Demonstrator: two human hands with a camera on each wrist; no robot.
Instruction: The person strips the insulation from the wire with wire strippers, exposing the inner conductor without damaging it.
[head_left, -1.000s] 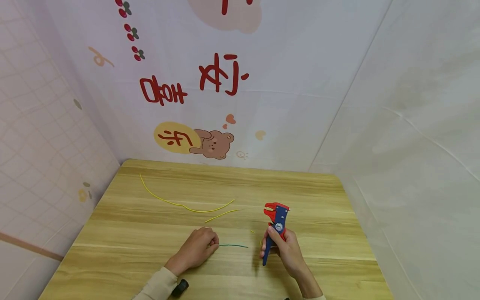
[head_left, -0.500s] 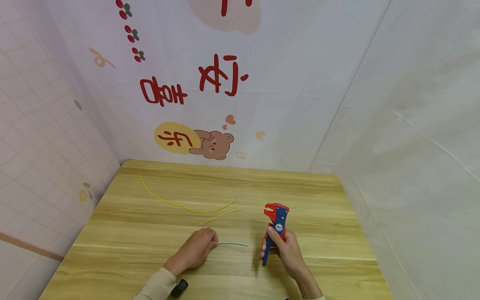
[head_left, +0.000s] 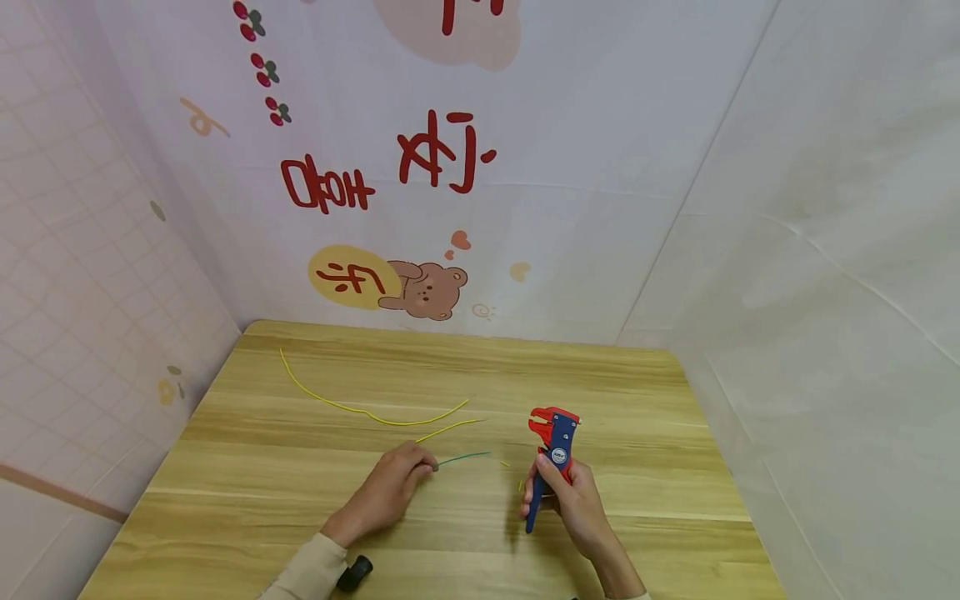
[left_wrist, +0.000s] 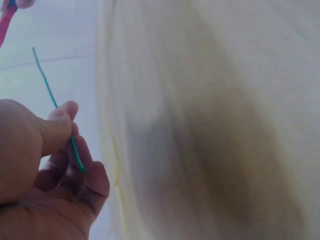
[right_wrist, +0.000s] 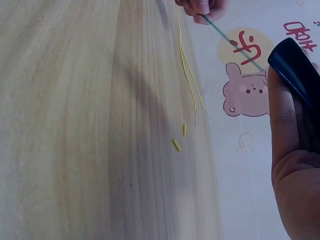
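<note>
My left hand pinches a thin green wire between thumb and index finger. In the left wrist view a short end of that green wire sticks out below the thumb, and the longer part points up and away. My right hand grips a red and blue wire stripper by its handles, its red jaws upward and turned left, apart from the wire. The right wrist view shows only one dark handle of the stripper; the head of the tool is out of that frame.
Behind the left hand a long yellow wire curves over the wooden table, with a shorter yellow wire beside it. Two small yellow insulation pieces lie between the hands. A printed cloth wall stands at the table's back edge.
My left hand has lifted the green wire; its free end has swung up toward the back of the table. The right hand and wire stripper have hardly moved.
</note>
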